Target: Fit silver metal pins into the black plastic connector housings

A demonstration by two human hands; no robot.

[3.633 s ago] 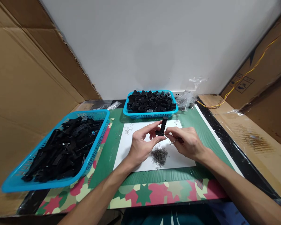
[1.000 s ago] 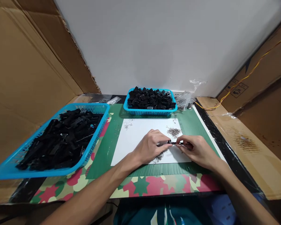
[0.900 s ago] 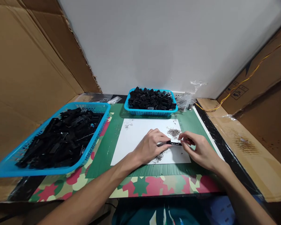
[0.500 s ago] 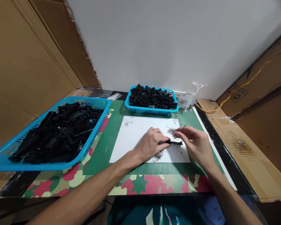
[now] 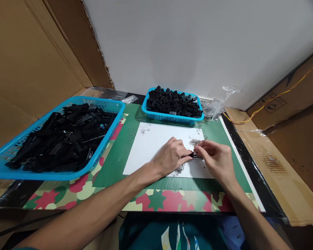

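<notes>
Since half a second ago the right hand (image 5: 216,159) has drawn in toward the left hand (image 5: 169,158), so the two now nearly meet over the white sheet (image 5: 151,147), and the view has swung a little to the left. The left hand lies low on the sheet, its fingers pressed together on a small black part (image 5: 195,156), of which only the right end shows beyond the fingertips. The right hand's thumb and forefinger pinch a thin metal pin (image 5: 203,141) that slants up and away from the black part; whether its lower end touches the part cannot be told.

A small heap of tiny metal pieces (image 5: 194,141) lies on the sheet just beyond the hands, another heap (image 5: 179,169) just below the left hand, and a thin scatter (image 5: 144,130) near the sheet's far left corner.

The sheet rests on a green mat (image 5: 120,152) on the table (image 5: 156,201), whose near edge bears a star-patterned cover. A small blue basket (image 5: 172,118) of black blocks stands behind the sheet, and a large blue basket (image 5: 99,158) of long black parts stands well to the left. Crumpled clear plastic (image 5: 216,106) lies beside the small basket.
</notes>
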